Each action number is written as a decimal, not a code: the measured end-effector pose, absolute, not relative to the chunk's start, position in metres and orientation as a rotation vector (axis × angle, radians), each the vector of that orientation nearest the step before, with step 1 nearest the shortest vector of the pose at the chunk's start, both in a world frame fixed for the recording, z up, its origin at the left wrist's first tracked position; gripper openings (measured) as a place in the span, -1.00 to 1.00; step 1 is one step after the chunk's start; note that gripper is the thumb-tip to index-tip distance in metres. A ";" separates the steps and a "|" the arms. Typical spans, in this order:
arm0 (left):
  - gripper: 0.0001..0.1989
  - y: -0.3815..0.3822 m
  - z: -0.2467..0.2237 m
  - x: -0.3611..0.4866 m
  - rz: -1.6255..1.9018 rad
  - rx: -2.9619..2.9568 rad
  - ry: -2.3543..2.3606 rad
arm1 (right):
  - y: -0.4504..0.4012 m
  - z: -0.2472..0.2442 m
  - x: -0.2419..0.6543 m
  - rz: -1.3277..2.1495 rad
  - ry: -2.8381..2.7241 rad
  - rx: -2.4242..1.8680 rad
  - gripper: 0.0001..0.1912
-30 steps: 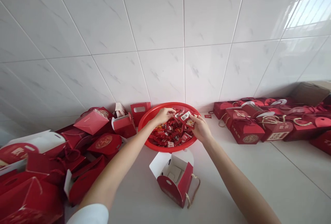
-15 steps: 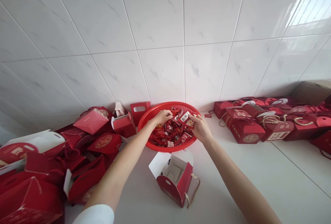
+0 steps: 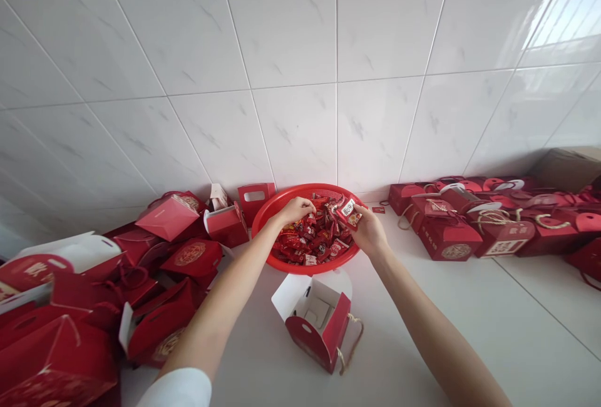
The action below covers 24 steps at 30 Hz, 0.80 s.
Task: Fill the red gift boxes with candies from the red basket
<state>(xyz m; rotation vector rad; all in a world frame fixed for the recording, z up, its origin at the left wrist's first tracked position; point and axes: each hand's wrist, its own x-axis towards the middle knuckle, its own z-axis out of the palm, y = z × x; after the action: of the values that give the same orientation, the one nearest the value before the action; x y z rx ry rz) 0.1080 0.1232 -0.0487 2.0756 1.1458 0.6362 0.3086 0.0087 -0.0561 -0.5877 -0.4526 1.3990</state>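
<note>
Between right-hand fingers [image 3: 365, 214], wrapped packets [image 3: 348, 210]

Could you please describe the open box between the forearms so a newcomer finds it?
Find the red basket of wrapped packets by the tiled wall. Just nearer the camera is a red box with a rope handle. Unlike the boxes massed left and right, it stands alone, open, its pale inside showing.

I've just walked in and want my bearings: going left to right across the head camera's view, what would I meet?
Jumbled red boxes → left hand → red packet → right hand → grouped red boxes.
</note>
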 end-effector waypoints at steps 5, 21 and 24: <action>-0.85 0.124 -0.052 0.106 0.625 2.056 1.116 | 0.007 -0.055 0.308 1.403 -0.474 -0.566 -0.85; -0.71 0.126 -0.044 0.109 0.808 2.030 0.895 | 0.003 -0.054 0.304 1.368 -0.543 -0.609 -0.85; -0.70 0.121 -0.039 0.111 0.879 2.010 0.888 | 0.002 -0.053 0.303 1.379 -0.600 -0.632 -0.83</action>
<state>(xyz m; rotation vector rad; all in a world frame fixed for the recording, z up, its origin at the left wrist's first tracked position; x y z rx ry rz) 0.1107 0.1210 -0.0386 2.0103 0.8878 0.8787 0.3027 0.0020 -0.0527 -0.6321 -0.5998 1.3789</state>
